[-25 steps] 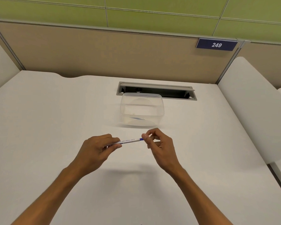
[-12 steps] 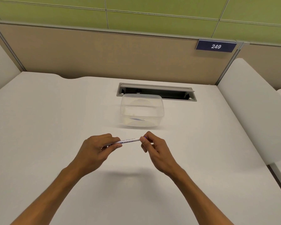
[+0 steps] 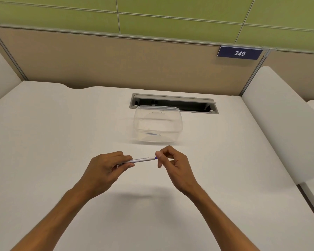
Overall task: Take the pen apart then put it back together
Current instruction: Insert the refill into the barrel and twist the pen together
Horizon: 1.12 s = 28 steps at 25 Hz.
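Note:
A white pen (image 3: 142, 159) with blue print and a blue right end is held level above the white desk (image 3: 62, 142). My left hand (image 3: 105, 167) grips its left part, which is hidden between thumb and curled fingers. My right hand (image 3: 172, 163) pinches the blue right end between thumb and forefinger. A small blue piece (image 3: 153, 134) lies inside the clear plastic box (image 3: 158, 124) just beyond the hands; what it is I cannot make out.
Behind the box, a grey cable slot (image 3: 173, 103) is set into the desk. A beige partition with a "249" sign (image 3: 239, 53) closes the far edge. White dividers (image 3: 279, 115) stand at the right and left sides.
My right hand's fingers have shifted around the pen's blue end, turning at the tip. The left hand and the pen stay in the same place.

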Available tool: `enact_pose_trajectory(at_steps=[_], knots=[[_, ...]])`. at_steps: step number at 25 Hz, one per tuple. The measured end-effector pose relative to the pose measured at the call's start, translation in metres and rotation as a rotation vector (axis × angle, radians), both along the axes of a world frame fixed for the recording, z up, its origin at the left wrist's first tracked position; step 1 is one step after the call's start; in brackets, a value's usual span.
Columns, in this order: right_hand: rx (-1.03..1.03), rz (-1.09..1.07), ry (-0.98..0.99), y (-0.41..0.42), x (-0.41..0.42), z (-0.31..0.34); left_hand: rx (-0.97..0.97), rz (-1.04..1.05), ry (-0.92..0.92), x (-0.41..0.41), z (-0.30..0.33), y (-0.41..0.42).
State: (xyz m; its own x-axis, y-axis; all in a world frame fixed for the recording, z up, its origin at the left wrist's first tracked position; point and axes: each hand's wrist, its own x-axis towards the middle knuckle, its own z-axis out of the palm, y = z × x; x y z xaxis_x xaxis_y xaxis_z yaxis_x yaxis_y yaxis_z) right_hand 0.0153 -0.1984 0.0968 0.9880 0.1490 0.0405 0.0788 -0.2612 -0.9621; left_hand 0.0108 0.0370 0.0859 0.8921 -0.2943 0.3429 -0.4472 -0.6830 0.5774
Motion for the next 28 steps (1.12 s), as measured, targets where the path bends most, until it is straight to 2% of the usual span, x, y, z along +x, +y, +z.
enact_pose_trajectory(at_steps=[7,13,15,17,19,28], knots=[[-0.080,0.072,-0.058,-0.007,0.001,0.003,-0.022,0.009,0.004,-0.001,0.000,0.002],[-0.373,0.107,-0.196,-0.008,0.001,-0.004,-0.032,0.002,-0.004,-0.002,0.004,-0.001],[-0.318,0.107,-0.157,-0.004,0.001,-0.005,-0.026,-0.009,-0.019,-0.003,0.006,-0.004],[-0.112,0.089,-0.030,0.001,0.000,-0.005,0.001,-0.012,-0.049,-0.004,0.009,-0.005],[-0.013,0.075,0.047,0.001,0.000,-0.005,0.029,-0.012,-0.065,-0.004,0.009,-0.006],[-0.201,0.079,-0.157,-0.011,-0.002,-0.002,0.008,0.007,-0.055,-0.002,0.010,-0.001]])
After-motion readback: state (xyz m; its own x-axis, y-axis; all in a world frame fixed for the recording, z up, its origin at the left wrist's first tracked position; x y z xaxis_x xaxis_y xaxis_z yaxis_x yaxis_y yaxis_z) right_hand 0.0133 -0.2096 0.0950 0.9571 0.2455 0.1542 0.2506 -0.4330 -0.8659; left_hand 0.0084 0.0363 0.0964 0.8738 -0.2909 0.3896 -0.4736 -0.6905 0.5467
